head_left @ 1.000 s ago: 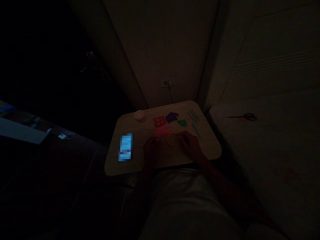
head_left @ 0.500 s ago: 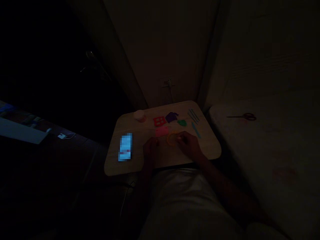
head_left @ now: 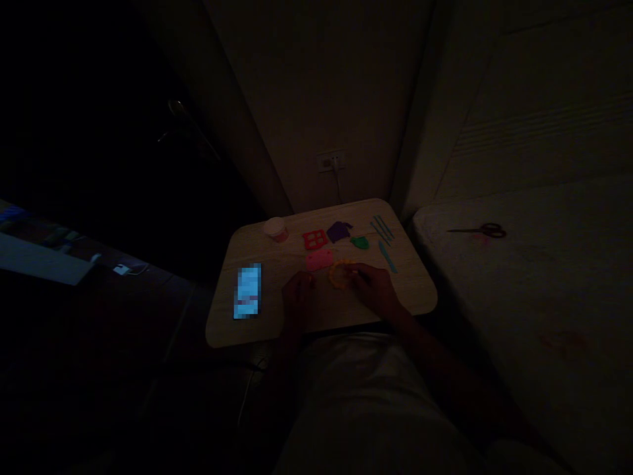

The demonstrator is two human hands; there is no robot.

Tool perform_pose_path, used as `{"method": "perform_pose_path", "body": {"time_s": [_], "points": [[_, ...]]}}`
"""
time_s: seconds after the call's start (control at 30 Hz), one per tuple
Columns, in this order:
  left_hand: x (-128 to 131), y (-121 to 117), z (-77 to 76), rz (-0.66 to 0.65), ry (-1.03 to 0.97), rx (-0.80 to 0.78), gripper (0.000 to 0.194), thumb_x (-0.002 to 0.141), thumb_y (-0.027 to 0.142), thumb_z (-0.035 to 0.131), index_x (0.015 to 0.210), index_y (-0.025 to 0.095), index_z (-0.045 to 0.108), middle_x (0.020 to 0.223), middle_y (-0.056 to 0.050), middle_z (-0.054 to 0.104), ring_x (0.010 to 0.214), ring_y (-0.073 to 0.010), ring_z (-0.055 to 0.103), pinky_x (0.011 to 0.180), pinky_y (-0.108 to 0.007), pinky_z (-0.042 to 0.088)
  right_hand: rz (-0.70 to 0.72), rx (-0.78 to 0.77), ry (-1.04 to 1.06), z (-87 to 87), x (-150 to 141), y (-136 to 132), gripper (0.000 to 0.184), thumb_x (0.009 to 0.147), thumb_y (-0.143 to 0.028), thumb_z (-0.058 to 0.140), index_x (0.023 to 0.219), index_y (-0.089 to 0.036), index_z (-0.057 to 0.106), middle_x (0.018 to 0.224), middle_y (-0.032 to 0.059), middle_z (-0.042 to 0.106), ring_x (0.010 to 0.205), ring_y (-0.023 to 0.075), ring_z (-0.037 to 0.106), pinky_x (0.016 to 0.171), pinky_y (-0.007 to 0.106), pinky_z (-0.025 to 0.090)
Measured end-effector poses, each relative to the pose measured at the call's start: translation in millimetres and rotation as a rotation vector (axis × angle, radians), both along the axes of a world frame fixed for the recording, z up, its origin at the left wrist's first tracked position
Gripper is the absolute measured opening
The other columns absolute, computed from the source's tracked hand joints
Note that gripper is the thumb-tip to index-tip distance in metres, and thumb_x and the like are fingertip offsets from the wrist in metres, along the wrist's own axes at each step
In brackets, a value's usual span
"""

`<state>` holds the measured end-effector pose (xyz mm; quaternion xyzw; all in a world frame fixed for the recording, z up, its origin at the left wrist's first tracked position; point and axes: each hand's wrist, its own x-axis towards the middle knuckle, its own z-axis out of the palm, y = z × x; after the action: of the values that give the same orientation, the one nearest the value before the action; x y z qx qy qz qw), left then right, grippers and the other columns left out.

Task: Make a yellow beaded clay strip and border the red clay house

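In the dim head view, my right hand [head_left: 376, 287] has its thumb and fingers pinched at the right edge of an orange scalloped ring [head_left: 338, 282] on the small table. To the left, my left hand [head_left: 295, 297] is curled closed, with a small orange spot at its fingertips too dark to name. Just beyond the hands lies a flat pink piece [head_left: 319, 259]. Farther back are a red window-shaped cutter [head_left: 315, 239], a purple piece [head_left: 339, 231] and a green piece [head_left: 360, 243].
A lit phone [head_left: 248, 291] lies on the left of the wooden table [head_left: 222, 333]. A tub [head_left: 275, 229] stands at the back left. Thin sticks [head_left: 382, 229] and a blue-green plastic knife [head_left: 388, 257] lie at right. Scissors [head_left: 489, 230] rest on the pale surface beyond.
The picture is slightly sharper now. Both hands keep nearly the same place, and the things on the table have not visibly moved.
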<state>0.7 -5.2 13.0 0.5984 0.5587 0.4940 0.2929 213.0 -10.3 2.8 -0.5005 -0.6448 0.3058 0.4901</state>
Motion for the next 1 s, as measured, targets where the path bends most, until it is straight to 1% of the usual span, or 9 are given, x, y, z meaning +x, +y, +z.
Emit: {"method": "perform_pose_path", "body": {"time_s": [0.17, 0.3, 0.4, 0.5, 0.57, 0.63, 0.83, 0.9, 1.0], "points": [[-0.3, 0.6, 0.1, -0.006, -0.002, 0.003, 0.04, 0.096, 0.048, 0.049, 0.069, 0.02, 0.057, 0.067, -0.001, 0.058, 0.067, -0.0166, 0.053, 0.063, -0.028, 0.042, -0.004, -0.046, -0.044, 5.9, -0.6, -1.5, 0.029, 0.094, -0.035, 0.056, 0.074, -0.019, 0.07, 0.065, 0.0026, 0.071, 0.06, 0.0168, 0.063, 0.06, 0.026, 0.045], [-0.1, -0.1, -0.2, 0.007, -0.01, -0.01, 0.04, 0.096, 0.048, 0.049, 0.069, 0.02, 0.057, 0.067, -0.002, 0.057, 0.067, -0.0166, 0.053, 0.063, -0.028, 0.043, -0.023, -0.052, -0.048, 6.0, -1.2, -1.2, 0.033, 0.092, -0.036, 0.06, 0.066, -0.019, 0.066, 0.056, 0.001, 0.065, 0.052, 0.0152, 0.057, 0.054, 0.025, 0.04], [0.5, -0.4, 0.7, 0.003, -0.001, -0.005, 0.04, 0.097, 0.047, 0.049, 0.069, 0.02, 0.057, 0.067, -0.001, 0.057, 0.066, -0.0164, 0.053, 0.062, -0.028, 0.042, -0.023, -0.027, -0.063, 2.0, -0.7, 0.2, 0.032, 0.093, -0.036, 0.058, 0.07, -0.019, 0.071, 0.065, 0.0033, 0.072, 0.06, 0.0182, 0.063, 0.059, 0.027, 0.045], [1.2, -0.1, 1.9, -0.001, 0.005, 0.001, 0.04, 0.097, 0.047, 0.047, 0.068, 0.021, 0.056, 0.066, -0.001, 0.056, 0.066, -0.0161, 0.052, 0.063, -0.028, 0.042, -0.034, 0.02, -0.056, -2.5, 0.4, 1.9, 0.029, 0.097, -0.033, 0.053, 0.088, -0.02, 0.078, 0.089, 0.0073, 0.079, 0.08, 0.0227, 0.072, 0.075, 0.032, 0.053], [1.5, 0.2, 2.3, 0.004, 0.004, -0.009, 0.04, 0.097, 0.047, 0.048, 0.067, 0.021, 0.055, 0.065, -0.001, 0.055, 0.065, -0.0159, 0.052, 0.062, -0.028, 0.041, -0.047, 0.06, -0.044, -3.9, 0.9, 2.8, 0.031, 0.099, -0.032, 0.049, 0.098, -0.019, 0.078, 0.102, 0.0096, 0.079, 0.094, 0.0242, 0.072, 0.086, 0.035, 0.054], [1.4, 0.4, 2.1, 0.005, 0.0, -0.013, 0.04, 0.096, 0.048, 0.048, 0.067, 0.021, 0.056, 0.066, -0.001, 0.056, 0.066, -0.0162, 0.052, 0.063, -0.028, 0.042, -0.027, 0.097, -0.049, -3.7, 1.1, 3.5, 0.034, 0.102, -0.031, 0.044, 0.108, -0.019, 0.076, 0.109, 0.0109, 0.077, 0.101, 0.0241, 0.07, 0.092, 0.037, 0.053], [-1.2, 1.4, -0.9, 0.004, 0.013, -0.01, 0.042, 0.096, 0.051, 0.047, 0.068, 0.021, 0.057, 0.067, -0.002, 0.057, 0.068, -0.0174, 0.053, 0.065, -0.029, 0.043, 0.015, 0.143, -0.088, -0.9, -0.1, 4.8, 0.04, 0.104, -0.03, 0.04, 0.131, -0.017, 0.065, 0.107, 0.0139, 0.071, 0.101, 0.0244, 0.066, 0.09, 0.039, 0.053], [-1.6, 1.4, -1.3, -0.001, 0.024, -0.007, 0.041, 0.097, 0.049, 0.047, 0.068, 0.021, 0.056, 0.067, -0.002, 0.057, 0.067, -0.0172, 0.053, 0.065, -0.029, 0.043, 0.033, 0.146, -0.087, -1.3, -0.3, 4.7, 0.039, 0.103, -0.029, 0.04, 0.13, -0.018, 0.066, 0.107, 0.0134, 0.071, 0.099, 0.0237, 0.066, 0.088, 0.038, 0.053], [-1.0, 1.0, -0.5, 0.002, 0.021, -0.01, 0.041, 0.097, 0.049, 0.046, 0.068, 0.021, 0.056, 0.066, -0.001, 0.056, 0.067, -0.0171, 0.052, 0.063, -0.029, 0.041, 0.042, 0.115, -0.081, -2.0, 0.0, 4.2, 0.031, 0.101, -0.029, 0.047, 0.114, -0.021, 0.073, 0.104, 0.0114, 0.073, 0.096, 0.0227, 0.068, 0.086, 0.036, 0.052]]}}
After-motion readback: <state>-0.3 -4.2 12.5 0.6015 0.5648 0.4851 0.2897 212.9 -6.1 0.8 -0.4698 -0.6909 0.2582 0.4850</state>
